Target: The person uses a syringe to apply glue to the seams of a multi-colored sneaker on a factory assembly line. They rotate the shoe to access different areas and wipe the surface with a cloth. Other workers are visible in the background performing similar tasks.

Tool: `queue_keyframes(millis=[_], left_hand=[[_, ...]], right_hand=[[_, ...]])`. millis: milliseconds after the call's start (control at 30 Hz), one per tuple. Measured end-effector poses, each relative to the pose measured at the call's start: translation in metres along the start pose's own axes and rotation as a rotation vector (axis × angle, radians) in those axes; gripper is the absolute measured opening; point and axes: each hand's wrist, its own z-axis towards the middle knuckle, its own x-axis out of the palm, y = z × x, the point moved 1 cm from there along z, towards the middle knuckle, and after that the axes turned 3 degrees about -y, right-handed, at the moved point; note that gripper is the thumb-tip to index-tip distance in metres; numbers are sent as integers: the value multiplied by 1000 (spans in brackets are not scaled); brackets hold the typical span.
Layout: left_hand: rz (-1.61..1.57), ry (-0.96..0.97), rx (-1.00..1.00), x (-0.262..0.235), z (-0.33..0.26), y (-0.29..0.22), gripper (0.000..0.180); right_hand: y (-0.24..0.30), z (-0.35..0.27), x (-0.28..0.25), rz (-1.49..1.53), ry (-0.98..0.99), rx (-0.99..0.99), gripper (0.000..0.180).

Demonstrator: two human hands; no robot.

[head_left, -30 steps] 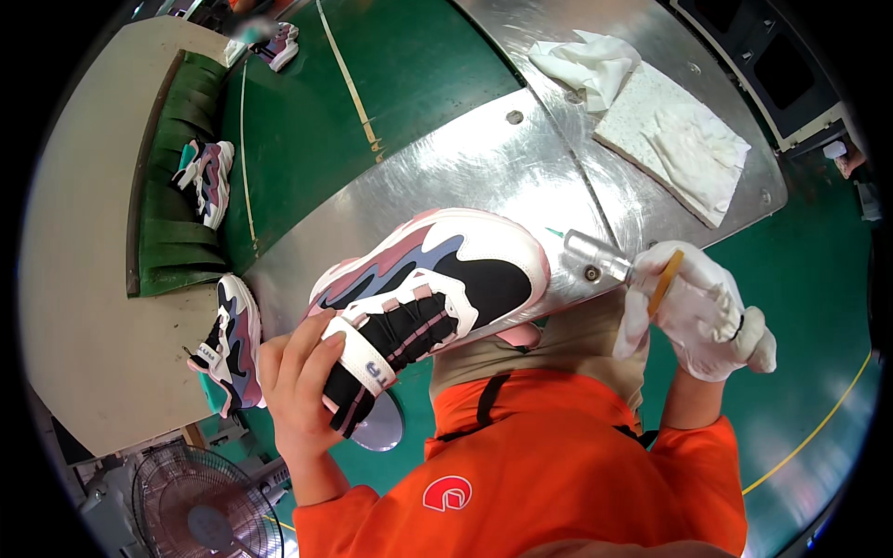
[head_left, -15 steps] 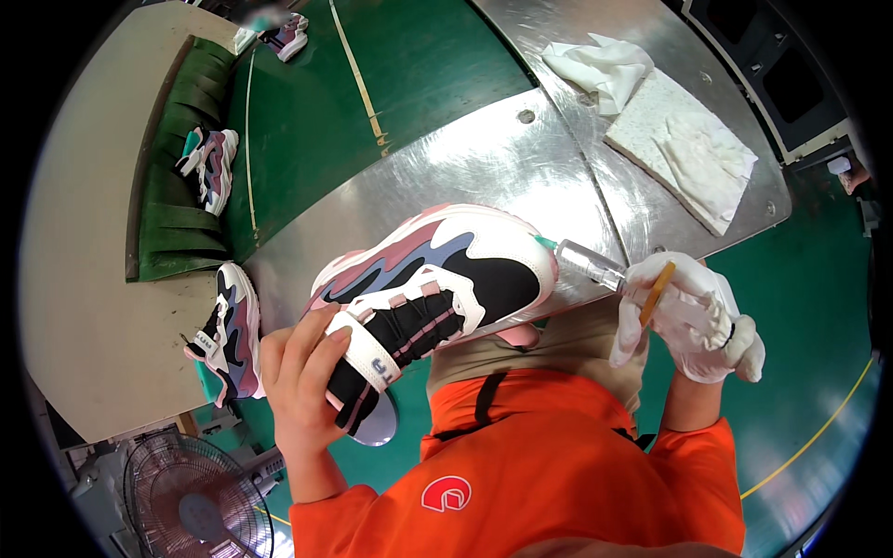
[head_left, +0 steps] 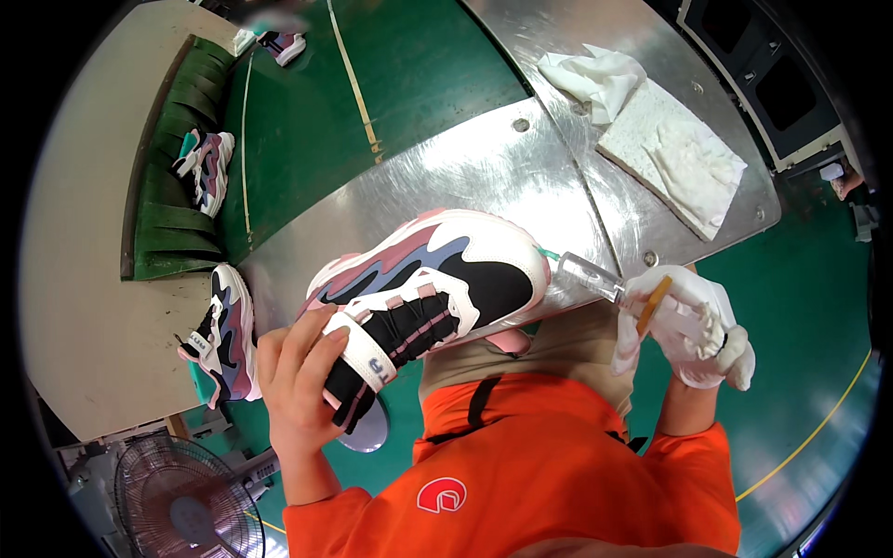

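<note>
A white, black, pink and blue sneaker (head_left: pixel 437 279) lies tilted at the near edge of the metal table, its toe to the right. My bare left hand (head_left: pixel 302 372) is closed round its heel end, fingers over the white strap. In a white glove, my right hand (head_left: pixel 684 321) grips a clear applicator bottle (head_left: pixel 592 277) with a thin green tip. That tip touches, or nearly touches, the toe's edge where upper and sole meet. A flat yellow-orange stick (head_left: pixel 654 305) is also held in the gloved fingers.
A white pad (head_left: pixel 642 153) and crumpled white cloths (head_left: pixel 595 79) lie at the table's (head_left: pixel 465 167) far right. Beyond a green belt (head_left: pixel 419 65) and at the left are more sneakers (head_left: pixel 214 172), one (head_left: pixel 228 325) close to my left hand. A fan (head_left: pixel 191 511) stands at lower left.
The whole view has shifted slightly. Both hands keep their holds, and the green tip stays at the sneaker's toe.
</note>
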Motion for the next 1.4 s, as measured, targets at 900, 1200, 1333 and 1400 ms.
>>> queue_keyframes(millis=[900,1200,1333,1400], left_hand=[[-266,720,134,-44,93,0,97],[-401,1481,454,129,198,-25,86],[-539,1511,305,131,199,-24,71],[-554,1366,337,132,198,-13,62]], right_hand=[[-33,50,98,-736,-382,-610,92],[-30,57,119,-456,-490,-424,90],[-35,41,90,-561,-594,-555,94],[-20,33,86,-553,-681,-510,94]])
